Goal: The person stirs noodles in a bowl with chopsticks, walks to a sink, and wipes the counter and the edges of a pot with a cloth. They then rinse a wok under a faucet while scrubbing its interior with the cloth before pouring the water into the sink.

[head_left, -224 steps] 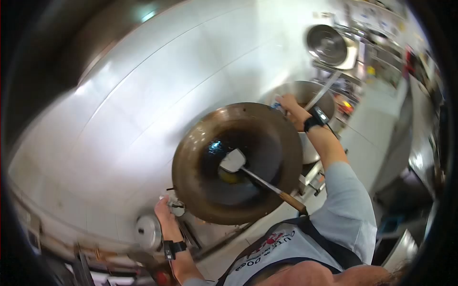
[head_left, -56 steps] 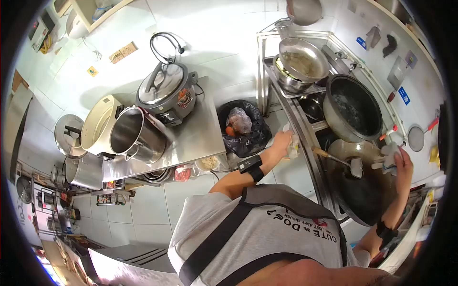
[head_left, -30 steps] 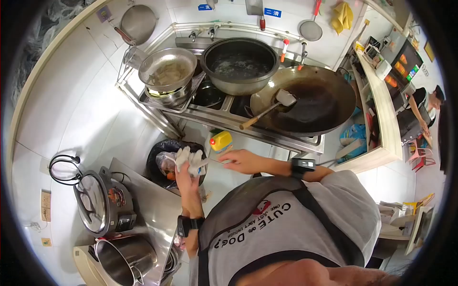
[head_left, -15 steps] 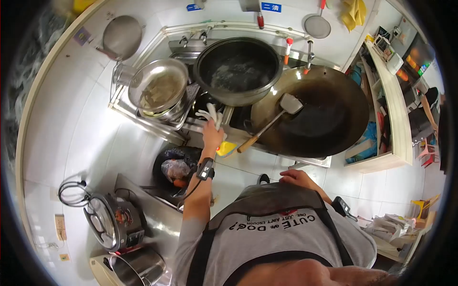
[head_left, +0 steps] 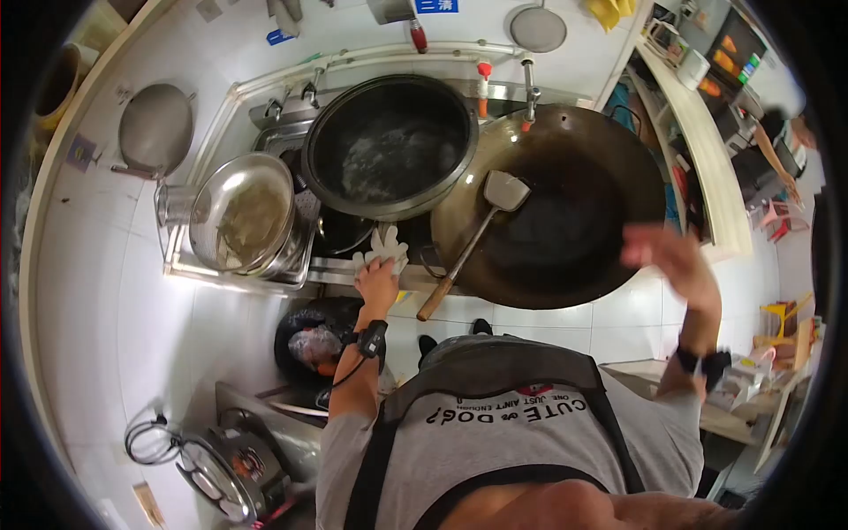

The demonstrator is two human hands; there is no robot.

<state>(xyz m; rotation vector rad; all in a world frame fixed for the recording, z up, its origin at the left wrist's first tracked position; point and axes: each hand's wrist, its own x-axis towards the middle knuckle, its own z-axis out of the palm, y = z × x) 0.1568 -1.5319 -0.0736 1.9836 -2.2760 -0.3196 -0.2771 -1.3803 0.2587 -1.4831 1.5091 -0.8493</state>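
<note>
My left hand (head_left: 378, 284) is closed on a white glove (head_left: 386, 249), whose limp fingers stick out beyond my grip at the stove's front edge. My right hand (head_left: 667, 256), blurred by motion, is raised over the right rim of the large wok (head_left: 618, 168). Its fingers look stretched out and I see nothing in them. A wok spatula (head_left: 473, 243) leans inside the wok, its blade on the dark inner surface and its wooden handle past the front rim. Left of the wok stands a big black pot (head_left: 459, 177) of steaming liquid.
A steel strainer bowl (head_left: 284, 190) rests on a pot at the stove's left end. Below it is a black-lined bin (head_left: 291, 331) with plastic in it. A rice cooker (head_left: 256, 459) stands lower left. Shelving (head_left: 715, 168) runs along the right; another person's arm (head_left: 777, 163) shows beyond.
My right hand has risen from beside my apron to the wok's right side. My left hand still holds the glove, now nearer the black pot. The view has shifted right.
</note>
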